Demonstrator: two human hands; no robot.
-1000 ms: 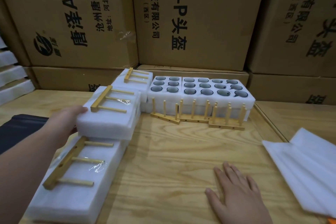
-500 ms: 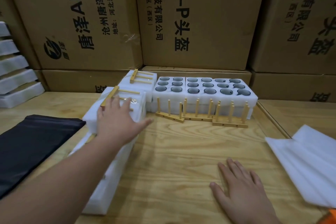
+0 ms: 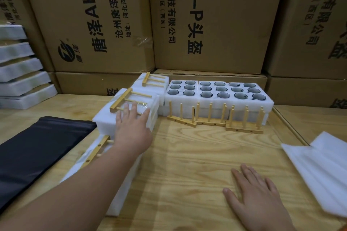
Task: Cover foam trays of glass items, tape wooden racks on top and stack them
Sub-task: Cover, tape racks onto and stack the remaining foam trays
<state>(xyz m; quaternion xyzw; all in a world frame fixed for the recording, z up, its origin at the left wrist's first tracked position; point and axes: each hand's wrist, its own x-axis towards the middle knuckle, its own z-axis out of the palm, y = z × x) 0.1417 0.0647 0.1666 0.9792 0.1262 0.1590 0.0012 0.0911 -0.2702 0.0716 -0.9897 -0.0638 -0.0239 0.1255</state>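
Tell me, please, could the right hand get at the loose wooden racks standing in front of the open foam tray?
Probably yes: the right hand lies flat on the bare table, and nothing stands between it and the wooden racks ahead.

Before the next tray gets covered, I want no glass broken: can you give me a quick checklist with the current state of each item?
1. Left hand flat on stacked package: ok.
2. Package sits square on the lower one: cannot tell, arm hides the joint.
3. Right hand free, flat on table: ok.
4. Open tray covered: not ok, glasses exposed.
5. Loose racks ready by the tray: ok.
6. Foam sheets within reach at right: ok.
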